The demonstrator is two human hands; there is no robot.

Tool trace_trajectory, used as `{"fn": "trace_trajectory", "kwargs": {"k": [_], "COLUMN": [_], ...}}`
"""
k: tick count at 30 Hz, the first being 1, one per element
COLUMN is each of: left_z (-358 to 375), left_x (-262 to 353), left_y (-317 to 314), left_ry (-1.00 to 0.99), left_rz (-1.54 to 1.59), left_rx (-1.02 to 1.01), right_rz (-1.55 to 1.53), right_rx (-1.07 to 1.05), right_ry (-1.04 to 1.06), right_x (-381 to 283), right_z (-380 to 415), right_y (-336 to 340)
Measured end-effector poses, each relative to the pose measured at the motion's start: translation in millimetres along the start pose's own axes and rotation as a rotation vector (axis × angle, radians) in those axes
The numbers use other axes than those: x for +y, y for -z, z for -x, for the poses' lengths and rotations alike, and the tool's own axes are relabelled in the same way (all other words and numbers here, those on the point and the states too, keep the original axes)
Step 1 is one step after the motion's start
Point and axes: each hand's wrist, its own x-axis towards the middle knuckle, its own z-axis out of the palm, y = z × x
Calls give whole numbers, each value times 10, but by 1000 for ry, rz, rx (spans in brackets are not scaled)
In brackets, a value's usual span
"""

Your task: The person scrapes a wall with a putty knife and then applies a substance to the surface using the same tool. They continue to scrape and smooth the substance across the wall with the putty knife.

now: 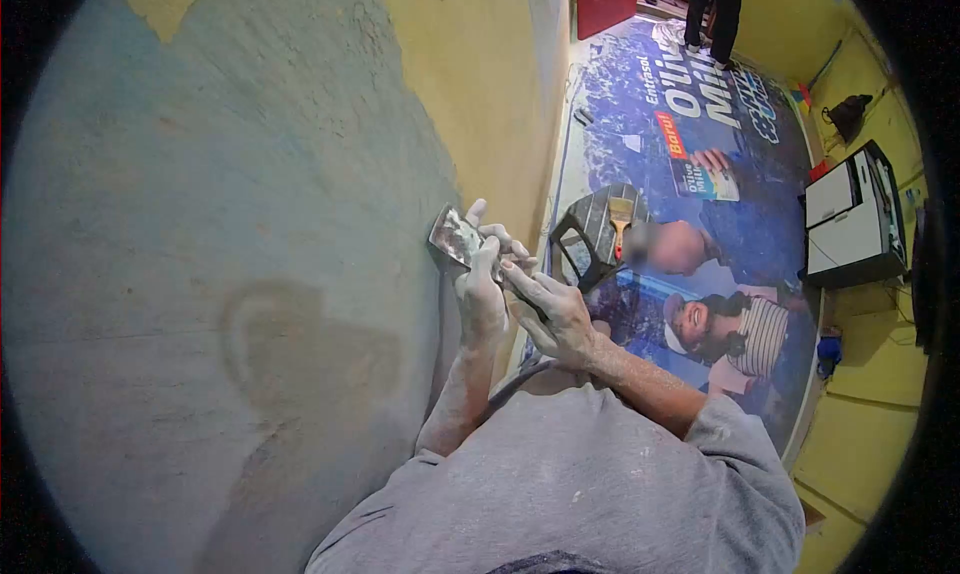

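Observation:
A putty knife (455,236) with a broad metal blade smeared in pale filler touches or sits right beside the blue-grey wall (240,164). My left hand (482,289), coated in white dust, closes on it just behind the blade, some fingers reaching along its edge. My right hand (558,316), dusty too, is wrapped around the handle end, close against the left. The fingers hide most of the handle. A yellow painted strip (475,84) borders the rough, streaked wall surface, and a shadow falls across its lower part.
A dark stool (580,239) stands right of my hands, with a paintbrush (620,214) on top. A printed banner (740,229) covers the floor. A person (713,19) stands at the far end near a red panel (605,2). A white-fronted cabinet (850,219) is at right.

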Motion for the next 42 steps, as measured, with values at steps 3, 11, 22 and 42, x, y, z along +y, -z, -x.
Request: {"fn": "trace_trajectory", "kwargs": {"k": [3,11,22,42], "left_z": [-61,-248,-381,-455], "left_x": [-40,9,-260,-259], "left_y": [-16,-162,0,-159], "left_ry": [107,5,-131,-109], "left_rz": [-138,-374,-422,-360], "left_rx": [18,138,152,175], "right_rz": [16,-121,-82,121], "right_rx": [98,186,228,-47], "right_ry": [29,-18,114,-131], "right_x": [89,217,268,120], "right_z": [-19,-189,-261,-373], "right_y": [-102,-197,-47,320]}}
